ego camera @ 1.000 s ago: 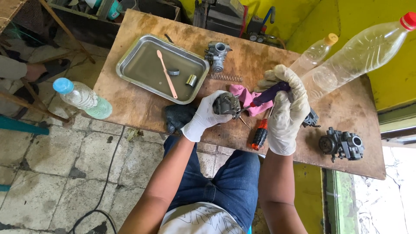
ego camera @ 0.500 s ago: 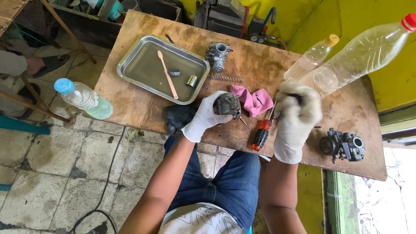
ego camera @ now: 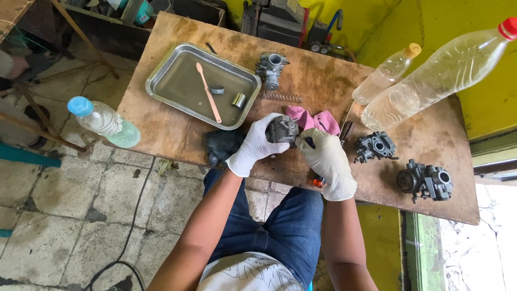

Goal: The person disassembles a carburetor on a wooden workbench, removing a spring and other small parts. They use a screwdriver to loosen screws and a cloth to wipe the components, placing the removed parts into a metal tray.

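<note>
My left hand [ego camera: 252, 150], in a white glove, grips a small dark metal carburetor part [ego camera: 282, 129] just above the front of the wooden table [ego camera: 334, 86]. My right hand [ego camera: 329, 163], also gloved, is closed around a thin dark tool [ego camera: 309, 142] whose tip meets the part's right side. Most of the tool is hidden in the glove. A pink cloth [ego camera: 314, 120] lies right behind both hands. An orange-handled screwdriver [ego camera: 319, 183] peeks out under my right wrist.
A steel tray [ego camera: 161, 89] at the left holds a pink brush [ego camera: 208, 92] and two small metal pieces. Also on the table: a carburetor body [ego camera: 271, 68], a spring [ego camera: 283, 97], two more carburetors [ego camera: 375, 145] [ego camera: 425, 182], two plastic bottles [ego camera: 385, 73] [ego camera: 441, 70], a black rag [ego camera: 221, 145]. A blue-capped bottle [ego camera: 103, 122] stands off the left edge.
My right hand dropped from a raised position over the pink cloth and came in toward the part with the tool. My left hand kept the part nearly still.
</note>
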